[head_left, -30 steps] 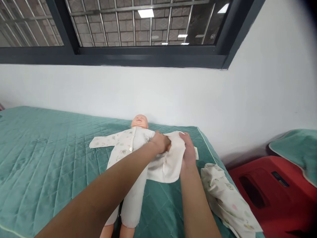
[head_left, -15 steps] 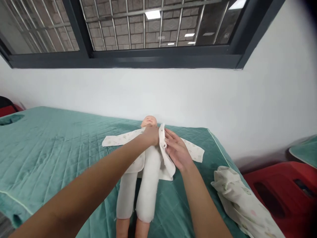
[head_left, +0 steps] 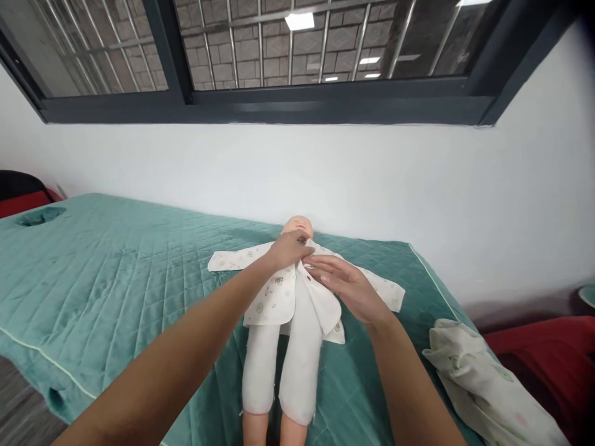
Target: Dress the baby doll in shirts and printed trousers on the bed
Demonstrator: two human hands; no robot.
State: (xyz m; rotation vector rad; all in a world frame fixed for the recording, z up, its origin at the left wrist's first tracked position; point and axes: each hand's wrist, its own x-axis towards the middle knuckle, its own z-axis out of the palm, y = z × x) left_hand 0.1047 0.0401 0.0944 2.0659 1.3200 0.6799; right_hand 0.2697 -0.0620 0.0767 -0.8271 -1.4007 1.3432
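A baby doll [head_left: 298, 224] lies on its back, its head toward the wall, white padded covering on its legs [head_left: 300, 365]. It wears a white printed baby jacket [head_left: 274, 297] with the sleeves spread sideways and the front panels parted low down. At the neckline, my left hand [head_left: 289, 249] pinches the jacket's edge, thumb and fingers together. My right hand [head_left: 349, 286] lies over the right front panel with its fingers stretched toward the left fingertips. The palm side of the right hand is partly hidden.
A green quilted cover [head_left: 139, 260] spreads over the bed, with a hole near its far left end. Crumpled printed cloth [head_left: 483, 378] lies at the right edge, beside a red plastic object [head_left: 539, 353]. The wall [head_left: 223, 167] and barred window rise behind.
The right front panel, held upright before, now lies lower across the doll's chest. My left hand has moved up to the neckline, and the right fingers have flattened. The view has shifted slightly.
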